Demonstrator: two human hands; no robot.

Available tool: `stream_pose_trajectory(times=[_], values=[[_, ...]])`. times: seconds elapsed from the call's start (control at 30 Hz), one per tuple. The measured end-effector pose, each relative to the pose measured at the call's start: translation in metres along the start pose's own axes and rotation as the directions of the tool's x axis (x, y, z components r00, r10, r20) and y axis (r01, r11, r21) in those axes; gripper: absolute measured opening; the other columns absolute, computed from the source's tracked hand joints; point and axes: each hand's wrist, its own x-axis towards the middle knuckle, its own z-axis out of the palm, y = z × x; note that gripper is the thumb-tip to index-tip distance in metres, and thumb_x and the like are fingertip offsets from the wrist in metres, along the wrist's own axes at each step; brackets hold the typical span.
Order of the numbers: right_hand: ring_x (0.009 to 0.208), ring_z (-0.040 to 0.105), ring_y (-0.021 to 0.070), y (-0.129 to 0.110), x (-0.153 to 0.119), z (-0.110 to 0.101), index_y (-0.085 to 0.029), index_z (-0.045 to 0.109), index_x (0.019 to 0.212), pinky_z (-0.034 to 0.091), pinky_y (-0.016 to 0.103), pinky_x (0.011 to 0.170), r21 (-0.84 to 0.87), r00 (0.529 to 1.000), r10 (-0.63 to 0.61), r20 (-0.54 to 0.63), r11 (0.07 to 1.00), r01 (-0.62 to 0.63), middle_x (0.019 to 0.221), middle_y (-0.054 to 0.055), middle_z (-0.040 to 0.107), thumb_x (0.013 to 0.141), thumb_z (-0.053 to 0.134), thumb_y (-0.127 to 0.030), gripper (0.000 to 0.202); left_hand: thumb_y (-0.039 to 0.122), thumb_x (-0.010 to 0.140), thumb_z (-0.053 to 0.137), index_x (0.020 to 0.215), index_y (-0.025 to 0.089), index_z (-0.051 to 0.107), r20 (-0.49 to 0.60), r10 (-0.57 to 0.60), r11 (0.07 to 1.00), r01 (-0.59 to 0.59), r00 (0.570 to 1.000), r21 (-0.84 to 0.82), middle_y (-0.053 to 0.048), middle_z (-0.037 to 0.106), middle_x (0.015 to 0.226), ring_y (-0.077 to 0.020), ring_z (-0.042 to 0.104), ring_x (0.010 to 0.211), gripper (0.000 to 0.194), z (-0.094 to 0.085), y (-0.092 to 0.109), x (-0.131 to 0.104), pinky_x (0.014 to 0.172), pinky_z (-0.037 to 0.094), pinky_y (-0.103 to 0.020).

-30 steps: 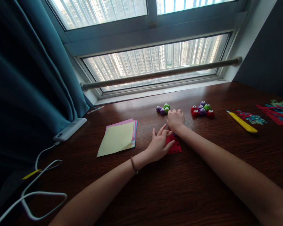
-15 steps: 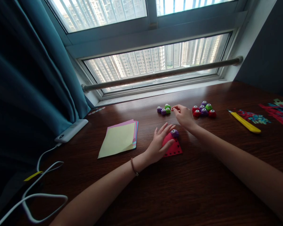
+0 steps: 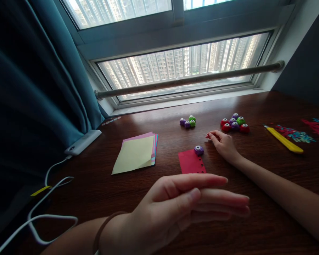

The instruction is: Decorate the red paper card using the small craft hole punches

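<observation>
If lowered, my loose, empty left grip (image 3: 172, 207) could skew the red paper (image 3: 189, 162) (right grip's (image 3: 224, 146) state: can't tell).

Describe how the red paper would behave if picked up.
The red paper would probably be light and bend easily, since it lies thin and flat. The holes along its right edge may make that side easier to tear. The purple punch at its far right corner might drag or weigh that corner down.
</observation>
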Motion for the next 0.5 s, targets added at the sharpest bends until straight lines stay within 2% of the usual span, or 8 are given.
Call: stream_pose_trajectory(times=[0.2, 0.37, 0.5], values=[[0.073, 0.06, 0.0175, -0.001, -0.001, -0.003, -0.017, 0.063, 0.083, 0.043, 0.027, 0.068, -0.027, 1.0, 0.004, -0.007, 1.0, -0.004, 0.081, 0.004, 0.065, 0.085, 0.045, -0.031, 0.022, 0.008, 0.088, 0.031, 0.128, 0.018, 0.043, 0.033, -0.129, 0.988, 0.131, 0.991, -0.076, -0.012, 0.05, 0.123, -0.0251, 0.044, 0.117, 0.043, 0.013, 0.004, -0.007, 0.103, 0.026, -0.044], [0.075, 0.06, 0.0178, 0.002, -0.001, -0.002, -0.017, 0.063, 0.086, 0.044, 0.027, 0.071, -0.043, 1.0, 0.005, -0.009, 0.999, -0.005, 0.081, 0.004, 0.066, 0.085, 0.046, -0.03, 0.022, 0.016, 0.085, 0.043, 0.129, 0.024, 0.042, 0.033, -0.161, 0.975, 0.164, 0.986, -0.15, -0.008, 0.05, 0.125, -0.0246, 0.042, 0.119, 0.045, 0.02, 0.0, -0.012, 0.103, 0.028, -0.041], [0.076, 0.061, 0.0179, 0.003, -0.001, -0.002, -0.017, 0.064, 0.086, 0.044, 0.027, 0.072, -0.042, 1.0, 0.009, -0.005, 0.999, -0.01, 0.082, 0.004, 0.066, 0.085, 0.046, -0.03, 0.022, 0.023, 0.086, 0.049, 0.124, 0.025, 0.049, 0.008, -0.16, 0.978, 0.16, 0.987, -0.137, -0.006, 0.055, 0.118, -0.0232, 0.049, 0.112, 0.038, 0.017, -0.003, -0.014, 0.097, 0.036, -0.034]])
